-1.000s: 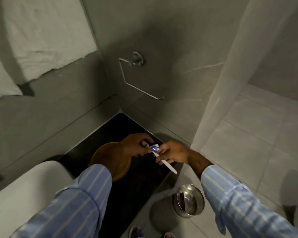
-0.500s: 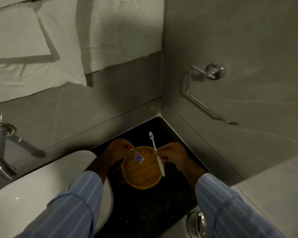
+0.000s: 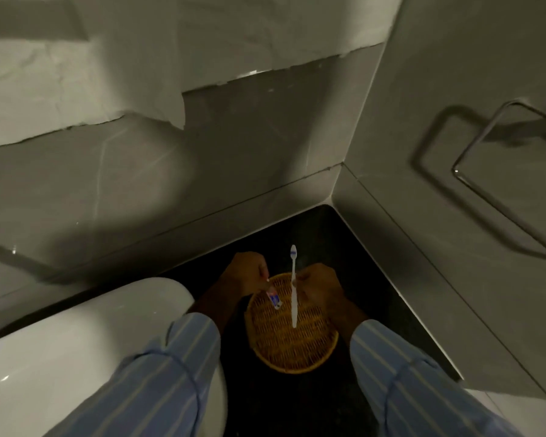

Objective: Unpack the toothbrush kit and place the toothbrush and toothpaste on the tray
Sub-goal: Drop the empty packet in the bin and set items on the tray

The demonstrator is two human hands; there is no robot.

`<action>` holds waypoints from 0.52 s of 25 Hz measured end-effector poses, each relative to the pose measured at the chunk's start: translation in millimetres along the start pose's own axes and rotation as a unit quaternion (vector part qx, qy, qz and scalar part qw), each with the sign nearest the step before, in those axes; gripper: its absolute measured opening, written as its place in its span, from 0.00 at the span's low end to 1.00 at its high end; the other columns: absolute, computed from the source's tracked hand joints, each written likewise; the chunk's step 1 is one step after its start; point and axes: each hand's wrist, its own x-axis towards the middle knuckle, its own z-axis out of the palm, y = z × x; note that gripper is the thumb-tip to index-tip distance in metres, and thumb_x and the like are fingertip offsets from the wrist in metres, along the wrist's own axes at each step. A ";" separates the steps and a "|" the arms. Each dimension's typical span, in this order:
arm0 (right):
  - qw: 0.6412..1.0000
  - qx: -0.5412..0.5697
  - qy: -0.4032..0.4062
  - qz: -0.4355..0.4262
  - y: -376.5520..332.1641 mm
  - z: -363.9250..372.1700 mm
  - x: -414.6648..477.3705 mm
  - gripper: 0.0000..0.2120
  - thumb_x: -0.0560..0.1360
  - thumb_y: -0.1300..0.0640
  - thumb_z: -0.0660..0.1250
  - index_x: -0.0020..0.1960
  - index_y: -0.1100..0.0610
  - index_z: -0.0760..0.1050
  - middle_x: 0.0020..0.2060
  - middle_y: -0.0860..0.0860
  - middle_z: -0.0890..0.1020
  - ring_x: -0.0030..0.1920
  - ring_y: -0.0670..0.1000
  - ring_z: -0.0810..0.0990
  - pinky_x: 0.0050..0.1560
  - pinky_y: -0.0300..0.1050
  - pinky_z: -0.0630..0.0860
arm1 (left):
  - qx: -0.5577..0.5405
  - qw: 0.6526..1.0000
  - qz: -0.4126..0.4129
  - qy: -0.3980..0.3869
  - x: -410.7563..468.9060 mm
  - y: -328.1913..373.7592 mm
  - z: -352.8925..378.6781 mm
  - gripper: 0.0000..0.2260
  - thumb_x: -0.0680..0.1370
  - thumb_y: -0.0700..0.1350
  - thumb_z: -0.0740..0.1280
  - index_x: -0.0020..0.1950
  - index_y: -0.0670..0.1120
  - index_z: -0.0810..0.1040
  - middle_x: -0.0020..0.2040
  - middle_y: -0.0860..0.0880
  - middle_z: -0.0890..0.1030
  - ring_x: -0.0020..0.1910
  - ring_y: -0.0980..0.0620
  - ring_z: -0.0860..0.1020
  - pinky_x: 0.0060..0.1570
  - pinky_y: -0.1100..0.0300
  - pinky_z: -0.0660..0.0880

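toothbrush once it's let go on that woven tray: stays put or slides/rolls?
The toothbrush is thin, straight and smooth, so probably stiff and light. The woven tray looks ribbed with a raised rim, which should stop rolling. It is pinched mid-handle by the right hand, so it may pivot on release.

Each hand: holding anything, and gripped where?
Left hand pinches the small white-and-blue toothpaste tube by its upper end. Right hand grips the white plastic toothbrush mid-handle, head up.

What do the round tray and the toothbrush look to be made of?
The tray looks like woven wicker or bamboo: tan, matte, with a fine crosshatched weave and a raised rim. The toothbrush looks like smooth white plastic, thin and rigid, with a bluish patch at the head.
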 end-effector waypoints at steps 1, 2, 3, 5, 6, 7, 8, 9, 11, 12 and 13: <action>1.000 -0.007 -0.001 0.016 0.6 3.9 7.6 0.12 0.78 0.57 0.66 0.58 0.61 0.80 0.55 0.56 0.83 0.55 0.52 0.83 0.59 0.46 0.79 | 0.007 1.000 -0.007 -0.021 7.1 -0.5 1.0 0.15 0.63 0.44 0.82 0.45 0.42 0.84 0.48 0.44 0.86 0.48 0.47 0.84 0.50 0.55 0.82; 1.000 -0.013 0.000 0.028 2.4 8.3 15.2 0.12 0.78 0.57 0.66 0.58 0.61 0.80 0.55 0.56 0.83 0.55 0.52 0.83 0.57 0.44 0.79 | 0.011 0.999 -0.012 -0.036 12.5 -1.3 3.1 0.16 0.64 0.44 0.82 0.47 0.42 0.85 0.49 0.43 0.86 0.49 0.47 0.84 0.52 0.53 0.82; 0.999 -0.021 0.000 0.035 4.4 13.0 21.5 0.12 0.78 0.57 0.66 0.58 0.61 0.80 0.55 0.56 0.83 0.55 0.52 0.83 0.55 0.42 0.79 | 0.013 0.999 -0.014 -0.042 17.2 -1.7 5.9 0.16 0.64 0.43 0.82 0.49 0.41 0.85 0.50 0.43 0.86 0.50 0.46 0.84 0.53 0.52 0.82; 0.998 -0.035 -0.001 0.054 7.0 19.9 29.8 0.12 0.78 0.56 0.66 0.58 0.60 0.80 0.55 0.55 0.82 0.54 0.51 0.82 0.56 0.43 0.79 | 0.027 0.998 -0.021 -0.046 24.6 -2.6 11.3 0.16 0.67 0.43 0.80 0.52 0.41 0.85 0.52 0.43 0.86 0.52 0.46 0.83 0.56 0.52 0.80; 0.997 -0.043 -0.001 0.063 8.8 22.5 33.9 0.12 0.78 0.56 0.65 0.58 0.59 0.79 0.55 0.55 0.82 0.53 0.51 0.82 0.57 0.45 0.80 | 0.036 0.998 -0.028 -0.044 26.9 -3.6 13.2 0.16 0.69 0.43 0.79 0.54 0.41 0.84 0.54 0.43 0.85 0.54 0.46 0.83 0.58 0.51 0.79; 0.996 -0.051 -0.002 0.070 9.5 24.2 37.4 0.11 0.78 0.56 0.66 0.58 0.58 0.79 0.54 0.55 0.82 0.53 0.51 0.82 0.58 0.47 0.80 | 0.042 0.998 -0.035 -0.037 28.5 -4.2 14.8 0.15 0.70 0.43 0.78 0.56 0.42 0.84 0.55 0.43 0.84 0.55 0.46 0.82 0.59 0.51 0.79; 0.996 -0.054 -0.003 0.075 9.9 24.9 40.5 0.11 0.78 0.56 0.66 0.58 0.58 0.79 0.54 0.55 0.82 0.52 0.51 0.82 0.57 0.47 0.80 | 0.039 0.998 -0.038 -0.023 30.0 -6.0 16.5 0.15 0.71 0.43 0.77 0.56 0.42 0.83 0.55 0.43 0.84 0.55 0.45 0.82 0.58 0.50 0.79; 0.995 -0.055 -0.005 0.082 9.5 25.2 42.7 0.11 0.78 0.56 0.66 0.58 0.58 0.79 0.53 0.54 0.81 0.52 0.50 0.82 0.56 0.46 0.80 | 0.028 0.999 -0.035 -0.005 30.6 -7.6 18.4 0.14 0.71 0.43 0.77 0.55 0.42 0.83 0.54 0.42 0.84 0.53 0.45 0.82 0.57 0.50 0.79; 0.994 -0.058 -0.013 0.092 9.9 27.8 47.7 0.11 0.78 0.55 0.66 0.58 0.57 0.79 0.53 0.54 0.81 0.52 0.51 0.82 0.56 0.46 0.80 | 0.014 0.999 -0.030 0.016 30.4 -8.9 22.2 0.13 0.71 0.42 0.77 0.54 0.42 0.82 0.53 0.43 0.83 0.52 0.45 0.82 0.56 0.49 0.80; 0.994 -0.059 -0.013 0.096 10.2 29.1 48.8 0.11 0.77 0.55 0.66 0.58 0.57 0.79 0.53 0.54 0.82 0.52 0.51 0.82 0.56 0.47 0.80 | 0.015 0.999 -0.032 0.014 30.0 -8.9 24.9 0.12 0.72 0.42 0.76 0.54 0.43 0.81 0.53 0.44 0.83 0.52 0.46 0.82 0.56 0.49 0.80; 0.993 -0.060 -0.011 0.100 10.5 30.4 49.1 0.11 0.77 0.55 0.66 0.58 0.57 0.79 0.53 0.54 0.82 0.51 0.51 0.82 0.57 0.48 0.80 | 0.015 0.999 -0.036 0.007 31.9 -8.5 27.5 0.11 0.73 0.42 0.75 0.55 0.43 0.81 0.53 0.44 0.83 0.52 0.47 0.81 0.57 0.50 0.80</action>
